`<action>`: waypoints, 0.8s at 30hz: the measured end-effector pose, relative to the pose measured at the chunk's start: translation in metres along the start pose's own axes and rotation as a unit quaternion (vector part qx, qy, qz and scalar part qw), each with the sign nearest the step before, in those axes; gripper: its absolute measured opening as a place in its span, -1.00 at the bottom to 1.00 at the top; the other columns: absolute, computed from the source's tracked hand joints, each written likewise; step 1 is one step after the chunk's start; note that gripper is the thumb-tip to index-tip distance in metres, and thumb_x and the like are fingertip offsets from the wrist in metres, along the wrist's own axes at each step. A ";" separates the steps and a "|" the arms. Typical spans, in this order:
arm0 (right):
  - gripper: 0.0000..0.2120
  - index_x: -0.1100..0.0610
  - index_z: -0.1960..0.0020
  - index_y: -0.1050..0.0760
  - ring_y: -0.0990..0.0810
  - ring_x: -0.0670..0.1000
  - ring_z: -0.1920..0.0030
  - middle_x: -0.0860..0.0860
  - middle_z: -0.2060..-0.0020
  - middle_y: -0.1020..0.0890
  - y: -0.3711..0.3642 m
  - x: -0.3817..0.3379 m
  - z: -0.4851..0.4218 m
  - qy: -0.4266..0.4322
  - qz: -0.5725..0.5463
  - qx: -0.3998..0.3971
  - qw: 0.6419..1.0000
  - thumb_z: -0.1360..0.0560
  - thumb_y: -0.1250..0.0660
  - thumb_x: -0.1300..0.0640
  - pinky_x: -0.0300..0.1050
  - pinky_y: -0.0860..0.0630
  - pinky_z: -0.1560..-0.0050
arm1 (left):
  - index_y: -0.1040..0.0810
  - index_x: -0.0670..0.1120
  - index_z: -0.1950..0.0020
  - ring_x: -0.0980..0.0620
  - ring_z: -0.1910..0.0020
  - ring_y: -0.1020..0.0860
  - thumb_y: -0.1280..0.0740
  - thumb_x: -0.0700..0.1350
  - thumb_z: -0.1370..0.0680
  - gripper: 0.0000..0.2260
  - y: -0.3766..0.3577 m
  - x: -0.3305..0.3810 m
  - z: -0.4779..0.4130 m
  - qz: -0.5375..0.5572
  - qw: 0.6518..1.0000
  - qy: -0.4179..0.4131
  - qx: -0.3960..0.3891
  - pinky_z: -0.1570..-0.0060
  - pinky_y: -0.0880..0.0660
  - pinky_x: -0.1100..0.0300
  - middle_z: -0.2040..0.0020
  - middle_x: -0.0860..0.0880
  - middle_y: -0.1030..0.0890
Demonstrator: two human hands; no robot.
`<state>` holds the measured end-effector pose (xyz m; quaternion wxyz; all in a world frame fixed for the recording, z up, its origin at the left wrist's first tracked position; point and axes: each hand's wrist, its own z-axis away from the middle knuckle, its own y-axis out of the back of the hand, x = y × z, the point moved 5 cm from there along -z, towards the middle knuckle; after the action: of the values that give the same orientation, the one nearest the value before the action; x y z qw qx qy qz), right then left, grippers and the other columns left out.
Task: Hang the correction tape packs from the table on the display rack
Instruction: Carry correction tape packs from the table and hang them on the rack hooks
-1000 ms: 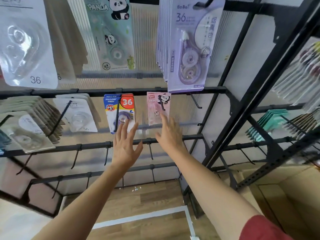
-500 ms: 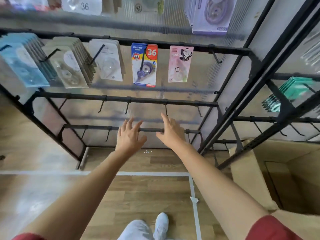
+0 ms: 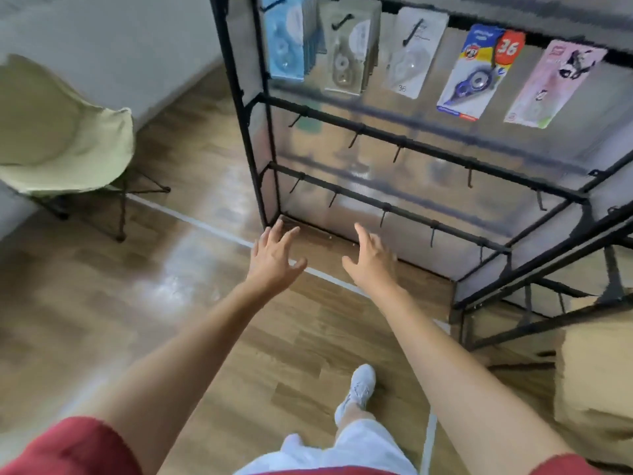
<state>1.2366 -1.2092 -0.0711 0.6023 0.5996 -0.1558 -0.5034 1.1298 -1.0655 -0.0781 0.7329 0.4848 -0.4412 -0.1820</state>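
Observation:
The black display rack (image 3: 387,207) fills the upper right. On its upper bar hang correction tape packs: a blue stack (image 3: 286,39), a clear stack (image 3: 346,56), a clear pack marked 36 (image 3: 411,63), a blue and red pack marked 36 (image 3: 476,77) and a pink panda pack (image 3: 548,87). The two lower bars carry bare hooks. My left hand (image 3: 274,258) and my right hand (image 3: 371,258) are stretched out low before the rack's bottom bar, fingers spread, holding nothing. No table is in view.
A pale green folding chair (image 3: 65,142) stands at the left on the wooden floor. White tape lines (image 3: 191,219) cross the floor. A cardboard box (image 3: 592,378) sits at the right beside a second rack frame (image 3: 534,303). My white shoe (image 3: 359,389) is below.
The view has swung down and to the left, away from the rack, bringing the chair into sight. Both empty hands have dropped from the hung packs to the rack's bottom.

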 end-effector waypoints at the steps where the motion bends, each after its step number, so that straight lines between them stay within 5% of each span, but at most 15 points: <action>1: -0.36 0.01 -0.55 0.01 -0.28 0.15 -0.39 0.11 -0.43 -0.26 -0.010 -0.016 0.006 0.013 0.001 -0.010 1.000 -0.57 -0.23 0.02 0.07 -0.19 -0.36 | -0.21 0.04 -0.51 -0.12 -0.51 -0.06 -0.32 0.01 -0.54 -0.43 0.006 -0.017 0.015 0.001 1.000 0.018 0.005 -0.46 -0.01 0.02 -0.55 -0.11 -0.07; 11: -0.31 0.03 -0.55 0.05 -0.27 0.17 -0.38 0.12 -0.42 -0.28 -0.101 -0.172 0.056 0.217 0.058 -0.120 0.967 -0.55 -0.24 0.05 0.09 -0.19 -0.33 | -0.14 0.00 -0.54 -0.10 -0.50 -0.12 -0.29 0.02 -0.56 -0.40 0.055 -0.163 0.152 0.020 0.962 0.248 0.110 -0.44 -0.03 0.05 -0.55 -0.13 -0.09; 24: -0.35 0.04 -0.56 0.01 -0.26 0.14 -0.40 0.10 -0.44 -0.26 -0.214 -0.321 0.181 0.441 0.091 -0.260 0.854 -0.55 -0.21 0.07 0.06 -0.14 -0.36 | -0.09 0.06 -0.54 -0.09 -0.52 -0.05 -0.28 0.01 -0.56 -0.39 0.076 -0.262 0.358 0.100 0.813 0.521 0.241 -0.45 0.01 0.06 -0.57 -0.05 0.04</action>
<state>0.8612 -1.0084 -0.0840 0.7849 0.5634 0.2088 -0.1514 0.6804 -1.0447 -0.0845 0.7269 0.6212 -0.0694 0.2845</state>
